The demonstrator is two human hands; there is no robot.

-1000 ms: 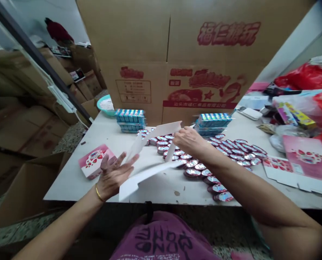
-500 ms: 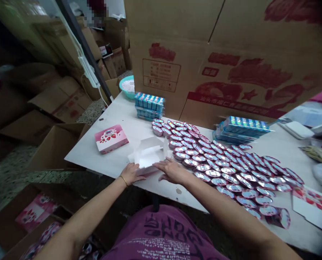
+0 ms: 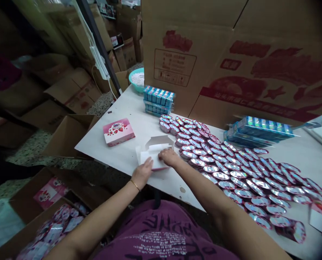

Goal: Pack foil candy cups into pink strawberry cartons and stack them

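A small open carton with a white inside stands in front of me near the table's front edge, its back flap raised. My left hand grips its front left side, fingers together over the edge. Curled fingers of my right hand reach over the front wall into the carton; the fingertips are partly hidden. Left of it lies a closed pink carton printed with strawberries. Just right of my right hand spreads a large group of small cups with shiny foil lids.
Blue shrink-wrapped packs stand behind the cups, with more blue packs farther right. A big cardboard box walls the back. At lower left, a cardboard box holds pink cartons and cups. A teal basin sits beyond the far corner.
My right hand has moved from the carton's front right edge to inside its front wall, fingers now curled. My left hand has shifted up onto the front left edge. The camera view has turned left.
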